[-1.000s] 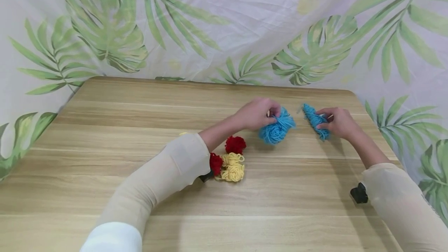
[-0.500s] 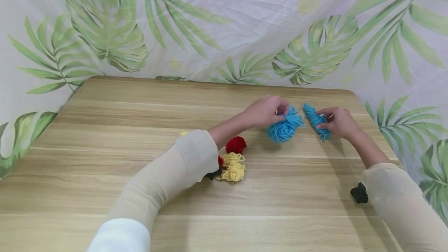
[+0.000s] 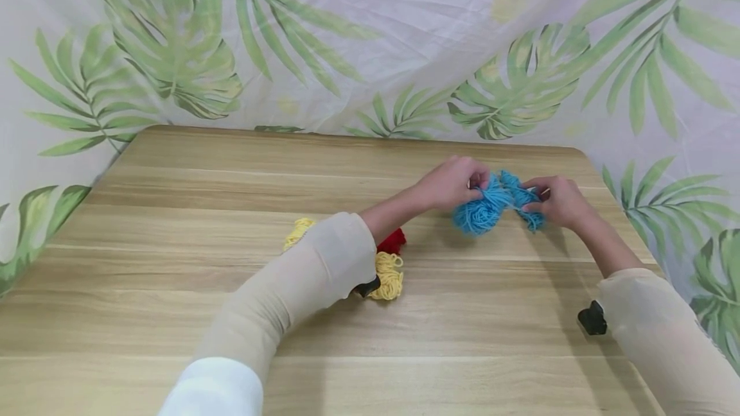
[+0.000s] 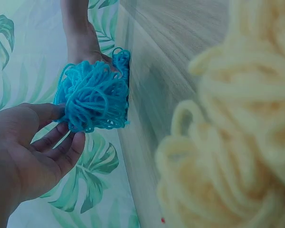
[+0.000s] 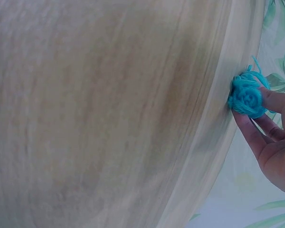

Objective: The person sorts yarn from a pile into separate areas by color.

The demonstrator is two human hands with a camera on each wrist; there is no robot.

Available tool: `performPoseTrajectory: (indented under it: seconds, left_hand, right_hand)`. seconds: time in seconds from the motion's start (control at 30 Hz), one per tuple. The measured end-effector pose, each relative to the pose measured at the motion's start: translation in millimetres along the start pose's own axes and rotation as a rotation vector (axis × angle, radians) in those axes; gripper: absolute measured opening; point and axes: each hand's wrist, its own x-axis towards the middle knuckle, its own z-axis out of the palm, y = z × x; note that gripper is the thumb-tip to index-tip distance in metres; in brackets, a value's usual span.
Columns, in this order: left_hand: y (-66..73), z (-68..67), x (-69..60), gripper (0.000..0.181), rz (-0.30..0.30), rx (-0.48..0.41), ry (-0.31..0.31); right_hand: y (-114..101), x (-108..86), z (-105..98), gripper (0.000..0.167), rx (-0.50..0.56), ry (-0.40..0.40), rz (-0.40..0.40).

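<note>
Blue yarn bundle [image 3: 478, 214], pinched in the left hand [image 3: 453, 183] over the surface [image 3: 491, 339]: shifted rightward, now just beside blue yarn roll [image 3: 521, 197], pinched in the right hand [image 3: 562, 201]. Blues thereby brought together; contact cannot be confirmed.

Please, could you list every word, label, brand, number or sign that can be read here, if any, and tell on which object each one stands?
None can be read. The blue bundles held by the left hand and right hand, the yellow yarn, red yarn, table and leaf-patterned cloth show no lettering. The black piece by the right sleeve is too small to tell.
</note>
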Motion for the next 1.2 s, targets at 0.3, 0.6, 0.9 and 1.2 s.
performPoseTrajectory:
  seconds: [0.3, 0.6, 0.9, 1.2]
  left_hand:
    - [1.8, 7.3, 8.7, 0.007, -0.054, -0.012, 0.019]
    - [1.3, 12.5, 19.4, 0.003, -0.095, -0.015, 0.013]
    - [2.3, 18.6, 30.2, 0.011, -0.107, -0.011, -0.009]
    - [4.9, 23.9, 35.0, 0.016, -0.125, -0.049, -0.027]
  right_hand:
    - [1, 1.3, 1, 0.041, 0.007, -0.004, -0.001]
    - [1, 1.2, 2, 0.04, 0.002, 0.011, -0.007]
    - [1, 0.0, 0, 0.04, 0.008, 0.006, 0.006]
    - [0, 0.2, 0, 0.043, 0.005, -0.019, 0.038]
